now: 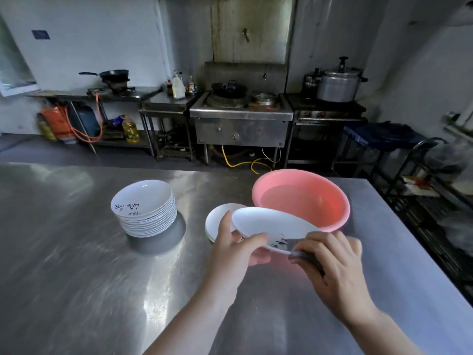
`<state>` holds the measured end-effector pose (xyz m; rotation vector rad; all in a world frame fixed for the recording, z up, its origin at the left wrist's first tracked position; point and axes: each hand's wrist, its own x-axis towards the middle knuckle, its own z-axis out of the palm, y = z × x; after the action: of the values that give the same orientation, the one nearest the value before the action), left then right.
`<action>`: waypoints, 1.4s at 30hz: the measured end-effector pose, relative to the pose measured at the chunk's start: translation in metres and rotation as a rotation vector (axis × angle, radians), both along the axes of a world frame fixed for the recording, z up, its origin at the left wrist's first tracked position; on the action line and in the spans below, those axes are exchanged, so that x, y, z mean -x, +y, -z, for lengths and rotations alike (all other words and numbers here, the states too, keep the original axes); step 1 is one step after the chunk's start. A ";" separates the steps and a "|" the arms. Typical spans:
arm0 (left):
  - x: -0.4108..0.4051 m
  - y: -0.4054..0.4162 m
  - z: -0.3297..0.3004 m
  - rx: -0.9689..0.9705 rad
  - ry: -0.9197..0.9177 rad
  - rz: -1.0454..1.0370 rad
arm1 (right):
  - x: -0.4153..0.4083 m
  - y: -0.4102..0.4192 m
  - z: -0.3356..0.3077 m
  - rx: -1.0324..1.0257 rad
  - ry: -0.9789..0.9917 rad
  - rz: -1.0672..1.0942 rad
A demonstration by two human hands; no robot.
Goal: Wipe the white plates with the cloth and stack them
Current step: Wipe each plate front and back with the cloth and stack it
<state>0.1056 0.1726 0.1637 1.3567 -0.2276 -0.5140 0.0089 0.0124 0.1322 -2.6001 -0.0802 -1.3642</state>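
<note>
My left hand [236,245] grips a white plate [271,226] by its near left rim and holds it tilted above the steel table [76,265]. My right hand [335,262] holds a dark grey cloth [305,257] pressed against the plate's near right edge, over its black lettering. Under and behind the held plate lies a short pile of white plates [217,221], partly hidden by my left hand. A tall stack of white plates [146,208] with black writing stands to the left on the table.
A pink basin [302,198] holding water stands just behind the held plate. Across the aisle are a wok stove [240,116], counters with bottles and pots, and a gas cylinder. A dark wire rack [435,196] stands beside the table's right edge.
</note>
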 end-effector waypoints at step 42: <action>-0.168 -0.022 0.174 -0.141 -0.066 -0.004 | -0.117 -0.005 0.088 -0.560 0.359 0.115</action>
<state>0.2740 0.1509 -0.0107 1.5123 -0.2465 -0.4894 0.1262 0.0072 0.0439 -2.3312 0.4447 -0.7746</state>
